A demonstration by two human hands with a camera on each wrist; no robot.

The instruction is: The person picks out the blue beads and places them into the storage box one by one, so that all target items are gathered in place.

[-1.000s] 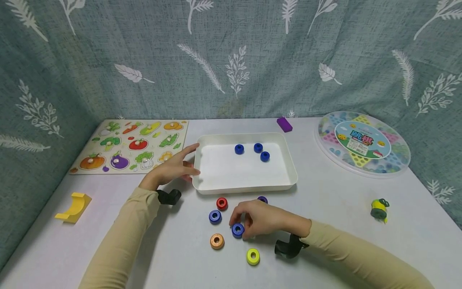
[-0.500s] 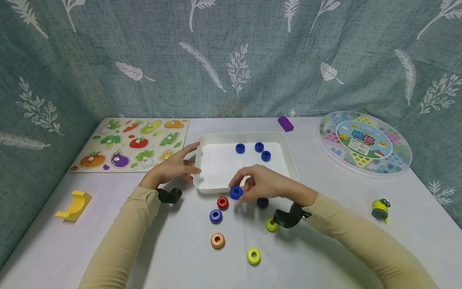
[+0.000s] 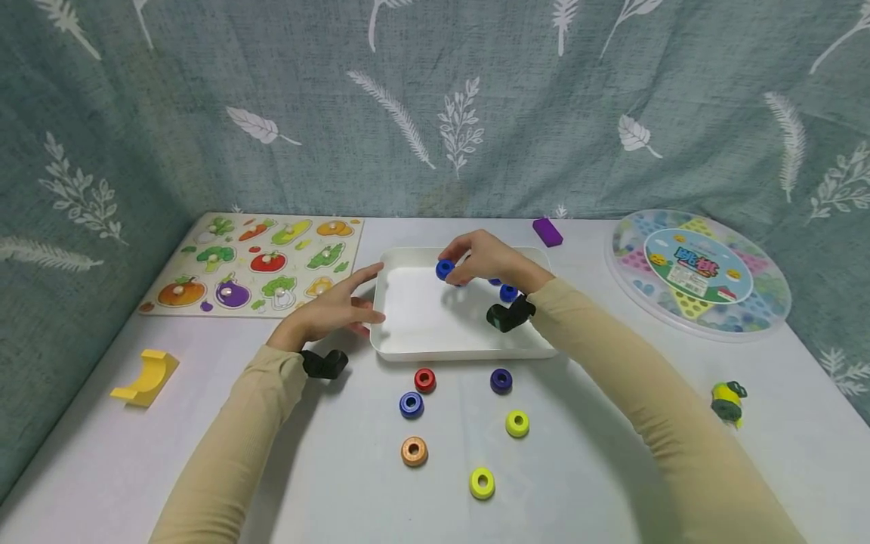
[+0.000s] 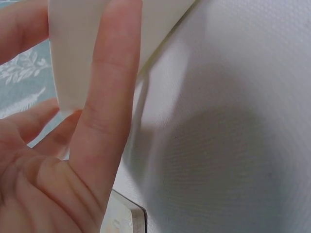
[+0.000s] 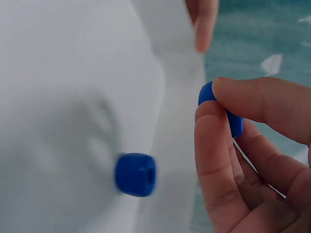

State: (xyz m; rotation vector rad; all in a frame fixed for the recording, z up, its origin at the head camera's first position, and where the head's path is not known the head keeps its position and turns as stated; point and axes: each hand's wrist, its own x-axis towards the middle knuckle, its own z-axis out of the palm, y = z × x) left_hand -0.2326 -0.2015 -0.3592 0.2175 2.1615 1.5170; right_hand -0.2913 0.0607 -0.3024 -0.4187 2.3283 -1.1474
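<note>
A: Left to right, what's there?

B: The left hand rests with straight fingers against the 9 o'clock wall of the white plastic rectangular tray, as it did a second ago. The right hand was down among the loose rings on the white tabletop then; now it is over the tray's 12 o'clock side.

A: And its grip?

B: Thumb and fingertips pinch a small blue plastic ring, lifted above the tray floor, near the blue rings already inside. I judge the carry nearly done, only the release left
</note>
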